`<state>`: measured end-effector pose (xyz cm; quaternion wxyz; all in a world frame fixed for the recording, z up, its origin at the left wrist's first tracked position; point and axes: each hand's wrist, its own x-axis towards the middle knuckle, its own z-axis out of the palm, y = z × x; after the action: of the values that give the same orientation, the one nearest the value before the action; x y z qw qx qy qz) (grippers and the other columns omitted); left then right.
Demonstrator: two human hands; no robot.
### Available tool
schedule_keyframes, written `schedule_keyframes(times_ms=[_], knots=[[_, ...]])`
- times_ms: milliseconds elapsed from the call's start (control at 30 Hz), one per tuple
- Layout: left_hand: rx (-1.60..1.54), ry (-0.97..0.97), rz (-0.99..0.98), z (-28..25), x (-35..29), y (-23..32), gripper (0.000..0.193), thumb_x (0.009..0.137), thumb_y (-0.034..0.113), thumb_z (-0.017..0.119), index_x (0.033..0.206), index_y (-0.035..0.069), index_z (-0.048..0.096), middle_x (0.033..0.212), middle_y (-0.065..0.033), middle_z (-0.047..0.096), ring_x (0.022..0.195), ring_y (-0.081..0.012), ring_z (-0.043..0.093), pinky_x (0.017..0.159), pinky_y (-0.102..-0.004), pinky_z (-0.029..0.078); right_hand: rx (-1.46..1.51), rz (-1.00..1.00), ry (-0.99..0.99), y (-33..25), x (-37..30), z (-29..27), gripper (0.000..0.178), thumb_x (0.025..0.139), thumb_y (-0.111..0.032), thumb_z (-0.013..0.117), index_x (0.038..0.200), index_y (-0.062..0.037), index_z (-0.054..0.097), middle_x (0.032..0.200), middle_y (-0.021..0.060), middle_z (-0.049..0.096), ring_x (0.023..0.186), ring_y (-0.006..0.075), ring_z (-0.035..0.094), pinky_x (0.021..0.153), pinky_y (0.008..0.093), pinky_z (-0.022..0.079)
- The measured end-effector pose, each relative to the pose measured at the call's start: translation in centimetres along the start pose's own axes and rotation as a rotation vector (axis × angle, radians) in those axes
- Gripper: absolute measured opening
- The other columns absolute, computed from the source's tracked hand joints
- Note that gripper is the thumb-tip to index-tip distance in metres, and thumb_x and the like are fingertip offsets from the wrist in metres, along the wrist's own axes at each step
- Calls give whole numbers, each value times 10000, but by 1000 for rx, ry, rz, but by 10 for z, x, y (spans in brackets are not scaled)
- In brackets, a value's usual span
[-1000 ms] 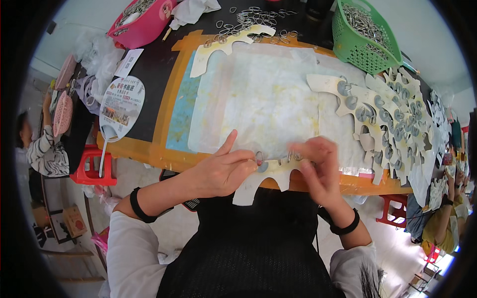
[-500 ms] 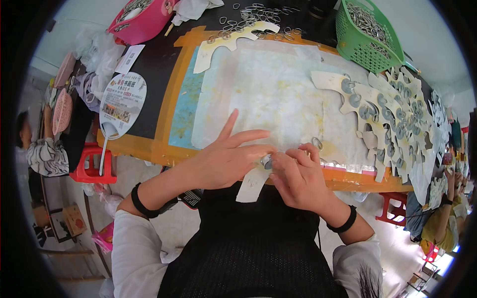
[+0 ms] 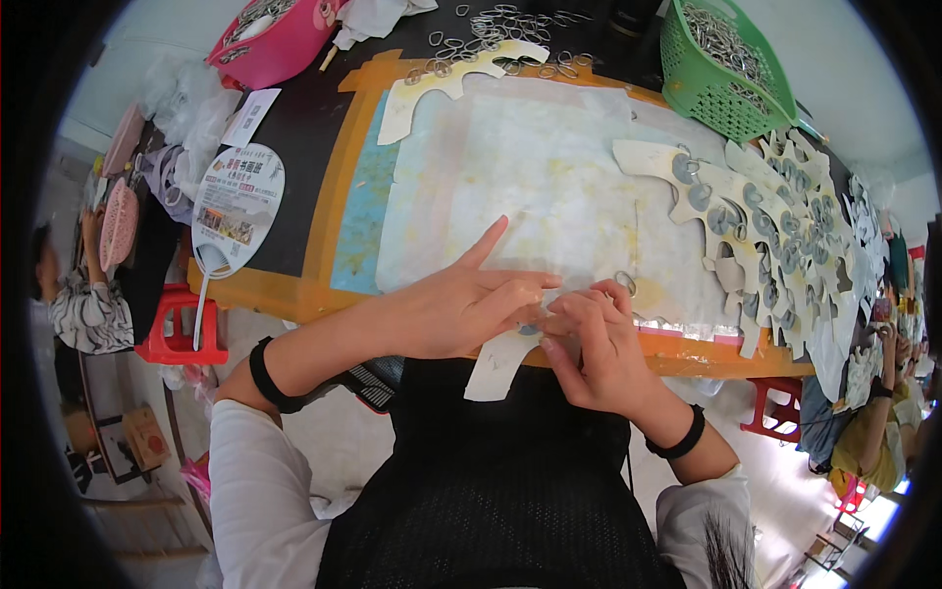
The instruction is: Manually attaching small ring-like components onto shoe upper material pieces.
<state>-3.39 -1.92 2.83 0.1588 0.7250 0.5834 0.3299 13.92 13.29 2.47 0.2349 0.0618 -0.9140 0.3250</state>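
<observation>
At the table's near edge my left hand [image 3: 476,306] and my right hand [image 3: 596,346] meet over a cream cut-out piece [image 3: 496,368]. One end of that piece hangs below my fingers. Part of a grey round patch [image 3: 529,330] on it shows between the hands; the rest is covered. The fingers of both hands are closed at the patch, with my left thumb stretched out away from it. Just beyond my right fingers lies a metal ring [image 3: 625,285] on the whitish work sheet [image 3: 510,187]. Whether a ring is under my fingertips is hidden.
Many cream pieces with grey patches and rings [image 3: 785,216] overlap at right. A green basket [image 3: 721,74] of metal rings stands behind them. Loose rings [image 3: 500,25] and another cream piece [image 3: 407,98] lie at the back. A pink basket [image 3: 280,39] and a fan [image 3: 238,211] are left.
My left hand has shifted right and its fingers now reach over the grey patch, covering more of it. My right hand has barely moved, still closed at the piece.
</observation>
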Motion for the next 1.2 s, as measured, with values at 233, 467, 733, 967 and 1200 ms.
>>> schedule_keyframes(times_ms=[233,467,733,967,1200], knots=[[217,25,138,-1,-12,7,292,819,-14,685,991,68,463,1035,-93,677,1013,-220,647,1155,-593,67,-77,-17,-75,-1,1,-2,303,712,-26,662,1010,-64,623,846,10,594,869,217,559,884,468,363],[229,128,102,11,-31,2,315,780,-32,712,960,61,471,942,-93,689,1013,-226,633,1157,-573,101,-241,-64,-84,-6,2,1,377,685,-89,705,1058,-86,650,817,-8,573,874,196,541,889,496,356],[258,143,-13,12,-33,6,316,770,4,737,973,59,502,937,-95,689,1041,-224,639,1146,-589,128,-236,-9,-10,-8,4,8,319,699,-155,721,1007,-97,657,799,-18,560,872,182,539,881,527,358],[292,175,-71,12,-25,18,99,783,48,699,864,78,649,881,-25,673,1055,-197,626,1131,-631,118,-408,-119,-27,-13,1,12,212,725,-108,667,936,-103,646,786,-23,513,877,158,535,882,586,341],[588,178,82,18,-37,21,4,798,101,697,803,101,698,956,17,667,1074,-165,613,1118,-661,78,-461,-179,-73,-18,-8,8,142,756,-117,649,893,-135,616,871,-19,540,945,142,550,976,650,266]])
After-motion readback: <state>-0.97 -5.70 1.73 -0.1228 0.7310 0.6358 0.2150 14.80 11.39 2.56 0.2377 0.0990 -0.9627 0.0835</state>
